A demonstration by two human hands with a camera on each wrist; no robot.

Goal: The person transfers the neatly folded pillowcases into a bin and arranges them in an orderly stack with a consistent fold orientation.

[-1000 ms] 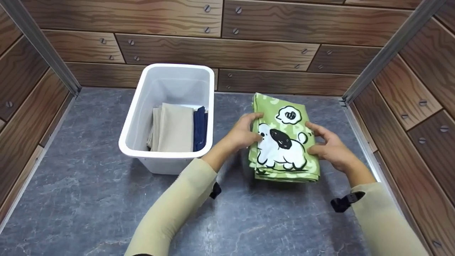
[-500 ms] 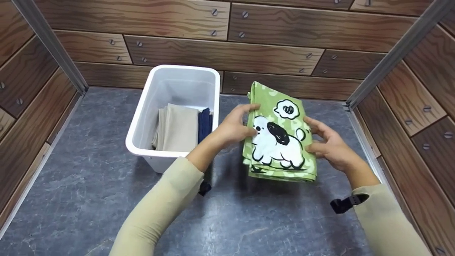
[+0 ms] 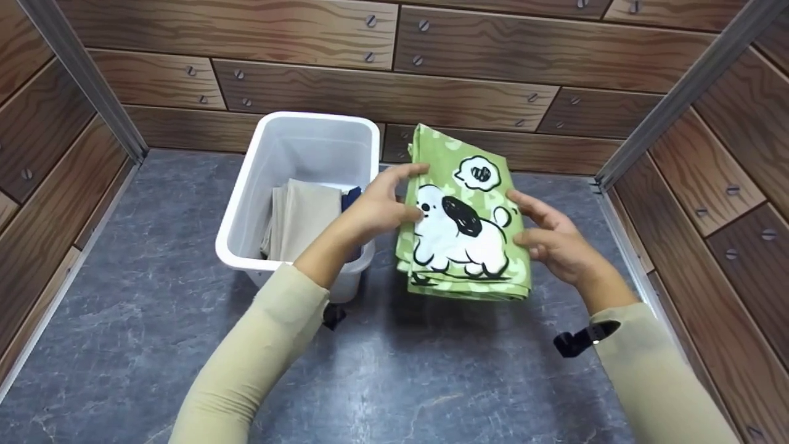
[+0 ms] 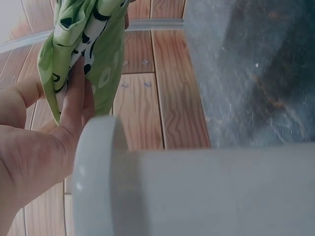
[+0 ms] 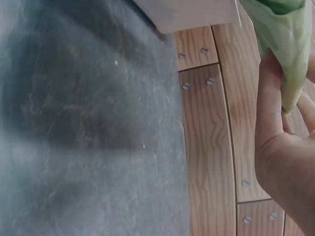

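A folded green cloth [image 3: 456, 234] with a white cartoon dog and a thought bubble printed on it is held up above the grey floor, tilted. My left hand [image 3: 385, 206] pinches its left edge, thumb on the near face and fingers around the side. On the opposite edge my right hand [image 3: 551, 237] pinches it the same way. Both wrist views show the green cloth [image 4: 106, 69] between thumb and fingers. Just left of it stands a white plastic bin [image 3: 243, 203], partly covered by my left hand and forearm.
Inside the bin stand folded beige cloths [image 3: 308, 216] and a dark blue folded cloth [image 3: 350, 198], partly hidden by my left hand. Wood-patterned walls [image 3: 468, 98] close off the back and both sides. A grey marbled floor [image 3: 431, 382] lies beneath.
Both hands have lifted the folded green cloth and carried it left toward the bin. My left hand now overlaps the bin's right rim in the head view. The bin's contents look the same.
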